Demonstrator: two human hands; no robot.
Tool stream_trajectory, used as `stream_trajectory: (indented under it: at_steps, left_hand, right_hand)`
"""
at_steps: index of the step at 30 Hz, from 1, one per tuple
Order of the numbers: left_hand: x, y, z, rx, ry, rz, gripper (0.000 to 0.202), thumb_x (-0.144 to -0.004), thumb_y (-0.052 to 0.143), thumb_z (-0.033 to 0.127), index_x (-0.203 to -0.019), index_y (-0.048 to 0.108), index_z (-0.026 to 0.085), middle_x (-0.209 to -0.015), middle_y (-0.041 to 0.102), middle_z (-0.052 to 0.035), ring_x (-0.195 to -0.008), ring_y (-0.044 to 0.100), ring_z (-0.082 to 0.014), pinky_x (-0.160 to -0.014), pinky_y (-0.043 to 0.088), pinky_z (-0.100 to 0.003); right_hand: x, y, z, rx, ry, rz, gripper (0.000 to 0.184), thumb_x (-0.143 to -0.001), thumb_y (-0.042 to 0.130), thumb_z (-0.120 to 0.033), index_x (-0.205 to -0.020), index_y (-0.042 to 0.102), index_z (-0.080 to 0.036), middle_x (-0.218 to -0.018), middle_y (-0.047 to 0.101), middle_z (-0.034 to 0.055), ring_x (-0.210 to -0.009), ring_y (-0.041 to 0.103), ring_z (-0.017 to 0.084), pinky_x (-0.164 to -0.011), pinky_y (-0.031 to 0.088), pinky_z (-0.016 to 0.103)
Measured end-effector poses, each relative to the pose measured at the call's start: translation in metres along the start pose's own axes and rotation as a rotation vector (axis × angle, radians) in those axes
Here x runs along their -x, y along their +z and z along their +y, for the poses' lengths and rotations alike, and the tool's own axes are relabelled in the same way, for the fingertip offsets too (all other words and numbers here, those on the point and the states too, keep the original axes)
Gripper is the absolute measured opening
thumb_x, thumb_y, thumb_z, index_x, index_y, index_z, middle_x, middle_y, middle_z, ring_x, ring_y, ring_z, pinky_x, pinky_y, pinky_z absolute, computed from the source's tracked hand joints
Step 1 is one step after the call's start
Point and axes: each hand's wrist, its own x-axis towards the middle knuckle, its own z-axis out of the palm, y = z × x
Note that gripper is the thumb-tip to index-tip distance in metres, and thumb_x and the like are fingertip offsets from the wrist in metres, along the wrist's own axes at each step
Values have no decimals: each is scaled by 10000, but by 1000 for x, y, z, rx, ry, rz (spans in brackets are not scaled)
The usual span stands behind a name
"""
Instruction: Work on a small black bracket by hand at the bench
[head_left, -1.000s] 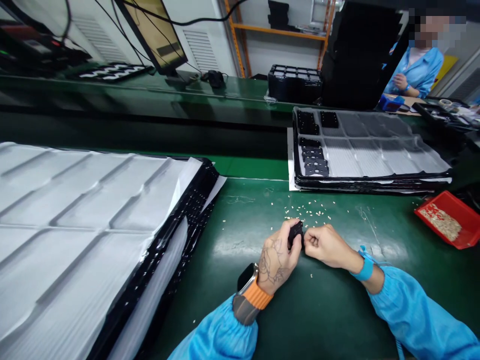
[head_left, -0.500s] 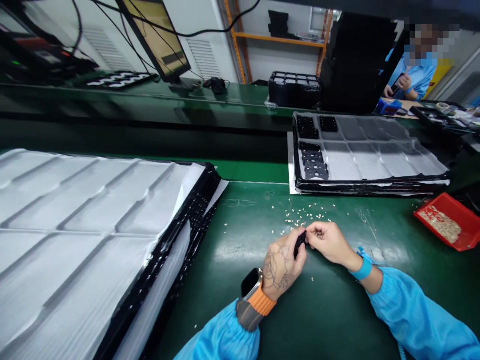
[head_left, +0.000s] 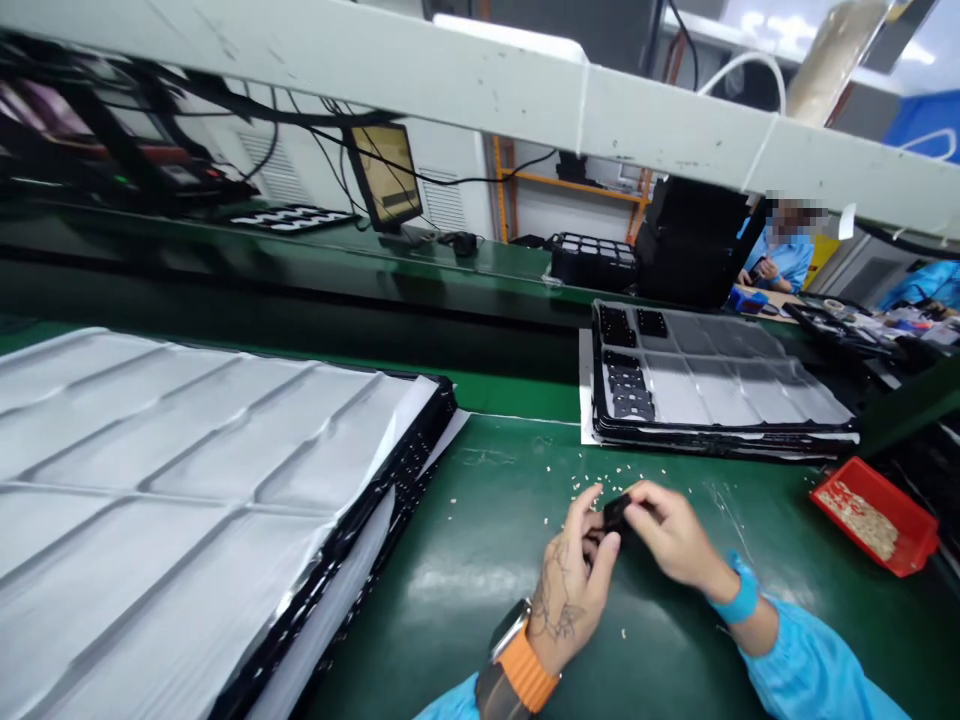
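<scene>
A small black plastic part [head_left: 616, 512] is held up between my two hands over the green table. My right hand [head_left: 673, 532] pinches its right side between thumb and fingers. My left hand [head_left: 574, 585] cups it from the left, the index finger raised and the thumb below; the curled fingers behind are partly hidden. Tiny pale pieces [head_left: 619, 480] lie scattered on the table just beyond my hands. Similar black parts [head_left: 628, 392] are set in rows in the left compartments of a tray [head_left: 720, 432] at the back right.
To the left is a big stack of black trays [head_left: 375, 545] lined with white sheet. A red bin [head_left: 911, 535] with many pale pieces stands at the right. A pale beam [head_left: 480, 85] crosses overhead. Behind are a monitor [head_left: 386, 175] and a person [head_left: 784, 255].
The view has tilted up, bringing the overhead beam into sight. My left fingers have spread apart, and the black part has turned and now lies more in my right hand's pinch.
</scene>
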Motion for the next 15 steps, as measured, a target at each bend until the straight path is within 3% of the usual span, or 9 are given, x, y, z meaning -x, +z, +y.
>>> stream_trajectory:
  at_steps: [2, 4, 5, 6, 8, 11, 15]
  left_hand:
    - [-2, 2, -1, 10, -34, 17, 412, -965, 487, 324, -1349, 430, 186, -1068, 663, -78, -811, 637, -158, -722, 516, -285]
    - [-3, 5, -2, -63, -39, 2, 220, -967, 473, 340, -1077, 579, 182, -900, 653, -46, -726, 595, -152, -684, 464, -277]
    - [-4, 6, -3, -103, -35, -19, 217, -973, 456, 343, -926, 593, 182, -802, 630, -29, -683, 572, -148, -662, 430, -272]
    - [-4, 7, -4, -135, -26, -37, 264, -978, 441, 341, -817, 576, 181, -722, 598, -17, -650, 551, -145, -637, 396, -267]
    - [-4, 8, -7, -162, -9, -44, 309, -979, 430, 328, -732, 544, 181, -650, 559, -7, -609, 526, -138, -598, 344, -257]
    - [-3, 10, -12, -161, 16, -21, 291, -969, 428, 298, -729, 548, 185, -644, 564, -12, -594, 527, -134, -587, 332, -255]
    - [-2, 19, -21, -181, 15, 42, 231, -933, 445, 272, -763, 581, 198, -685, 602, -47, -661, 574, -176, -629, 383, -303]
  right_hand:
    - [-29, -42, -4, 166, -24, 279, 262, -976, 510, -423, -908, 597, -186, -707, 586, 13, -620, 557, 164, -594, 446, 260]
    - [-81, -90, -8, 461, -84, 469, 242, -974, 523, -382, -1043, 627, -174, -753, 628, 30, -639, 575, 176, -631, 443, 279]
    - [-113, -111, -9, 637, -99, 469, 222, -965, 534, -337, -1041, 649, -164, -831, 662, 57, -738, 607, 195, -713, 451, 294]
    - [-146, -129, -9, 790, -57, 387, 194, -956, 532, -279, -1011, 671, -154, -890, 682, 76, -807, 619, 207, -758, 449, 301]
    - [-207, -153, -5, 831, -20, 297, 146, -910, 560, -164, -911, 703, -132, -923, 703, 92, -845, 628, 206, -763, 449, 290]
    - [-265, -160, 5, 837, 21, 207, 138, -910, 606, -146, -799, 682, -116, -821, 694, 65, -758, 631, 165, -726, 482, 273]
    - [-280, -139, 9, 834, -25, 208, 204, -964, 638, -299, -875, 649, -116, -831, 658, 21, -733, 631, 140, -739, 539, 305]
